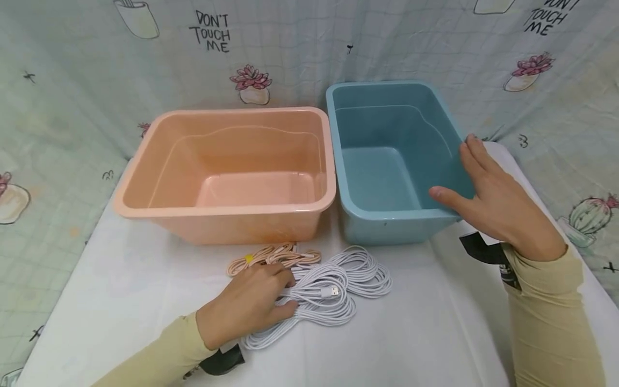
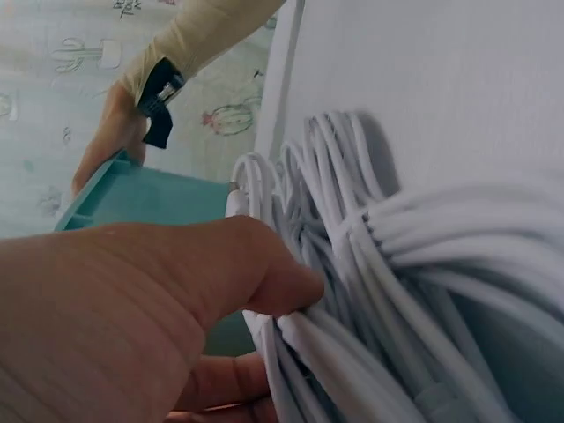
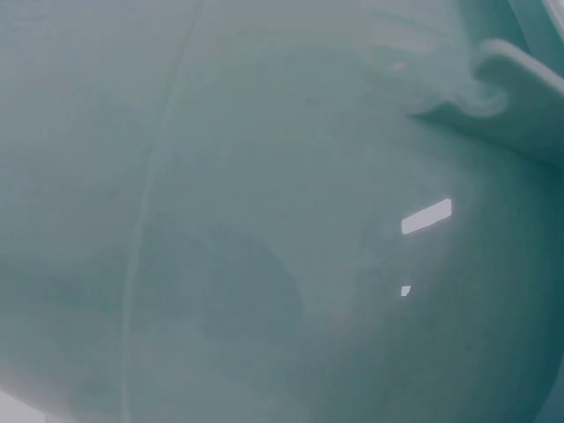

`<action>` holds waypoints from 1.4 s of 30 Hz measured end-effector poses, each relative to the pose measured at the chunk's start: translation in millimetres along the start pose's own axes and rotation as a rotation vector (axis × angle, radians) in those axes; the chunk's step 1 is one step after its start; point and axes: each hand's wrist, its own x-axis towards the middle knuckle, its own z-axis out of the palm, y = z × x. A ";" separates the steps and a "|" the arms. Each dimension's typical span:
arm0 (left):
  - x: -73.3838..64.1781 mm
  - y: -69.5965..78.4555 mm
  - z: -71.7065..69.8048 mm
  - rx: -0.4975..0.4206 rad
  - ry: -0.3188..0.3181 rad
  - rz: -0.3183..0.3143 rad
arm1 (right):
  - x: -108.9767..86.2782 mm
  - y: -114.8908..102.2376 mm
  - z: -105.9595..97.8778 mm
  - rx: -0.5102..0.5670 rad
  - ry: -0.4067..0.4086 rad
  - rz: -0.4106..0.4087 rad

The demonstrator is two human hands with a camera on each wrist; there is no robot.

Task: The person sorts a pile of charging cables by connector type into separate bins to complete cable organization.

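From my seat I could read only the lettering "DON'T TOUCH ME" [image 1: 211,32], printed on the backdrop cloth [image 1: 300,32] well beyond the fingers of the left hand [image 1: 249,306]. The same words showed again, cut by the top edge, far past the fingers of the right hand [image 1: 500,204]. A small yellow tag [image 1: 249,258] sat just beyond the left fingers, too small for me to tell whether it bore writing.

Under the left fingers spread a white table [image 1: 411,333]. The cloth hung behind and to both sides, printed with a faint grid and potted plants [image 1: 252,84]. The peach bin [image 1: 232,212] stood beyond the left fingers, and the blue bin [image 1: 401,215] stood right beside it, beneath the right fingers.

I had the left thumb and fingers pinching a white cable bundle [image 1: 314,285], which lay between them and ran out to their right. Its long axis slanted from near left to far right, and its USB plug [image 1: 331,292] pointed right, away from the fingertips. Another white coil [image 1: 365,274] lay farther right, and a peach cable bundle [image 1: 271,257] lay just past the fingertips, its length running roughly left to right. The right fingers rested straight along the blue bin's right rim, thumb spread over the near corner.
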 end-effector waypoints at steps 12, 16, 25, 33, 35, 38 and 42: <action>2.6 0.3 -17.4 -0.153 -0.088 -0.028 | 1.8 -2.8 -0.9 -0.001 -0.007 0.009; 7.8 3.8 -23.4 -0.199 -0.112 -0.034 | -1.0 -0.2 0.1 0.004 -0.004 0.015; 14.9 9.7 -33.8 -0.238 -0.024 -0.014 | -0.8 -0.9 0.9 0.009 0.006 0.015; 13.7 11.1 -37.6 -0.250 0.081 -0.029 | 3.0 -4.2 -1.1 0.004 0.005 0.021; 14.4 10.4 -39.1 -0.273 0.112 -0.016 | 3.2 -4.3 -1.5 0.004 0.004 0.021; 15.6 8.7 -41.3 -0.324 0.150 0.009 | 3.0 -4.0 -2.0 0.009 0.000 0.024; 16.5 6.0 -43.3 -0.407 0.183 0.026 | 2.7 -4.2 -1.8 0.010 -0.002 0.026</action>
